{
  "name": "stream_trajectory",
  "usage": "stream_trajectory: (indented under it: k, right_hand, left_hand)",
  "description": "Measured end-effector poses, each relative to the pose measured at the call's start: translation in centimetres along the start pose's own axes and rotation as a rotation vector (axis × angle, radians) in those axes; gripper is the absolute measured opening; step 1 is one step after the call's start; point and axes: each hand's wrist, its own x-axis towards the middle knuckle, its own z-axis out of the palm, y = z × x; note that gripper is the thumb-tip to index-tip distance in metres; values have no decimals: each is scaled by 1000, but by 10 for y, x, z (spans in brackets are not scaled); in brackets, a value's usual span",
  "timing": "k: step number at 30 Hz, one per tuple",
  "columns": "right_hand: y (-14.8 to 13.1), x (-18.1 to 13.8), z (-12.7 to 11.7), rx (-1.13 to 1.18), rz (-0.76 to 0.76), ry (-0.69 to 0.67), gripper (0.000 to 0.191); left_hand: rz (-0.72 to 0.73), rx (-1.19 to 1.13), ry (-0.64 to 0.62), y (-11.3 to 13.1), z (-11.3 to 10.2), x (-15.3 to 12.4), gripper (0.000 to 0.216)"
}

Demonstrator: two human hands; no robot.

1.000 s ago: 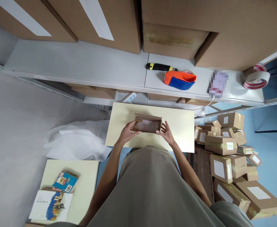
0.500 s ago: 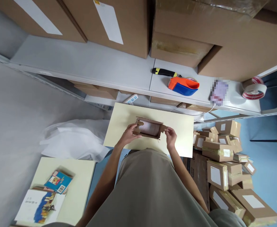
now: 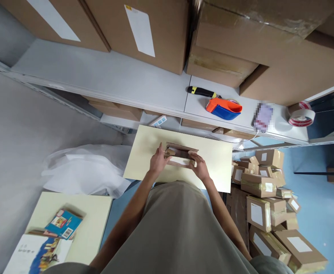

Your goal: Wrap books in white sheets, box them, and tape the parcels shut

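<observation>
A small open brown cardboard box (image 3: 181, 151) lies on a pale yellow tabletop (image 3: 212, 173) straight in front of me. My left hand (image 3: 158, 161) grips the box's left end, fingers curled on its edge. At the box's near right side, my right hand (image 3: 199, 169) presses down with fingers bent over a flap. Something white shows inside the box.
On the grey shelf (image 3: 104, 78) behind stand large cartons (image 3: 144, 30), a black-yellow knife (image 3: 202, 91), an orange-blue tape dispenser (image 3: 224, 108) and a tape roll (image 3: 301, 118). Several taped parcels (image 3: 266, 198) pile at the right. White wrapping sheets (image 3: 84, 171) lie left; books (image 3: 61, 224) rest on a second tabletop.
My right hand moved from the box's right flap onto its near side, folding it down. The box looks flatter and more closed. My view shifted slightly.
</observation>
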Motion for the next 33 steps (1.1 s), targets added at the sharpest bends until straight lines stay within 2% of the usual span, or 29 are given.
stream_trajectory:
  k: [1, 3, 6, 8, 10, 12, 18, 22, 27, 33]
  right_hand:
    - [1, 0, 0, -9, 41, 46, 36]
    - [1, 1, 1, -12, 156, 176, 36]
    - [-1, 4, 3, 73, 227, 312, 62]
    - [-1, 5, 2, 129, 174, 284, 67]
    - [-1, 3, 4, 125, 139, 218, 53]
    - [1, 0, 7, 113, 177, 197, 42]
    - [8, -6, 19, 246, 336, 264, 44]
    - [19, -11, 2, 291, 404, 293, 52]
    - [41, -28, -17, 510, 476, 352, 64]
    - [49, -39, -3, 703, 503, 470, 66]
  left_hand:
    - [6, 32, -3, 3, 2, 2, 94]
    - [49, 77, -24, 5, 4, 5, 91]
    - [130, 103, -49, 2, 4, 6, 79]
    - [160, 102, -62, -3, 4, 5, 64]
    - [172, 93, -68, -9, 5, 4, 45]
    - [181, 65, -57, -14, 8, 2, 33]
    - [190, -20, -31, -11, 19, -1, 35]
    - [197, -53, -87, 4, 30, -3, 35]
    - [249, -78, -120, 19, 47, -7, 29]
    - [166, -109, -60, 19, 53, -17, 28]
